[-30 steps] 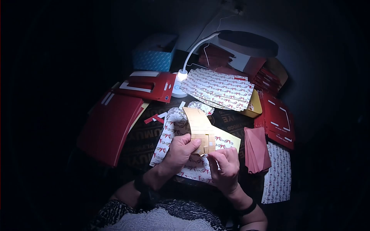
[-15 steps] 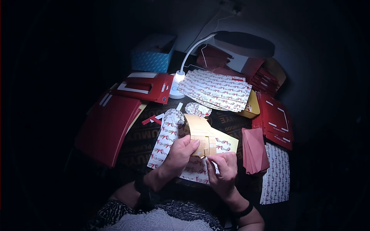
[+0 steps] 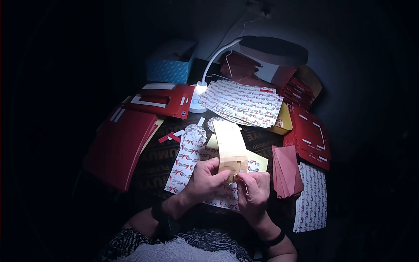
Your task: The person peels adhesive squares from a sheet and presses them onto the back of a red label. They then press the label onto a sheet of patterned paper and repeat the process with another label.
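- Red card stack (image 3: 120, 146) lies far left, well apart from the work
- Left hand (image 3: 206, 177) pinches the tan sticker sheet (image 3: 230, 148) at its lower edge, above the bow-print card (image 3: 185, 159)
- Right hand (image 3: 253, 190) has fingertips closed on the sheet's bottom corner; peeling slowly and flat should prevent tearing
- Maroon papers (image 3: 286, 170) sit near on the right; free room lies toward the body

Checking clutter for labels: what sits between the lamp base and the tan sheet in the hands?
Head view: a small scalloped patterned cutout and a white strip lie between the lamp base and the tan sheet.
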Demonstrator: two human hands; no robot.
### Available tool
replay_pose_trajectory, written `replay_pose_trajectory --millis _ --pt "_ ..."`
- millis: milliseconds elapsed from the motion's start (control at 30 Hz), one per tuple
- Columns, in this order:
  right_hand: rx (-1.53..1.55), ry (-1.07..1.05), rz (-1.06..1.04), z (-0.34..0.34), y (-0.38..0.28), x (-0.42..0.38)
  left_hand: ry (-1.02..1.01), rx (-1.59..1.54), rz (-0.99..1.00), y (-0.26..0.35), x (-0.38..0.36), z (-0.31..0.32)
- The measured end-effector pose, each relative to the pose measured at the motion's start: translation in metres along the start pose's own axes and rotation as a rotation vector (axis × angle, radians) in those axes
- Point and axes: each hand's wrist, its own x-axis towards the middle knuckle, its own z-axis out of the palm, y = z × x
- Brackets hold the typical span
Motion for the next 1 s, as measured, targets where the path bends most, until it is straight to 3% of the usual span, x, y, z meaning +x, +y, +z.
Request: replay_pose_trajectory --millis 267,1000 --pt "-0.148 -0.009 -0.137 0.0025 0.0039 0.0024 0.014 0.020 -0.010 0.0051 0.0028 0.0007" --pt "-0.098 -0.096 -0.171 0.0043 0.0090 0.0025 0.032 0.212 0.022 0.0057 0.0040 0.0041"
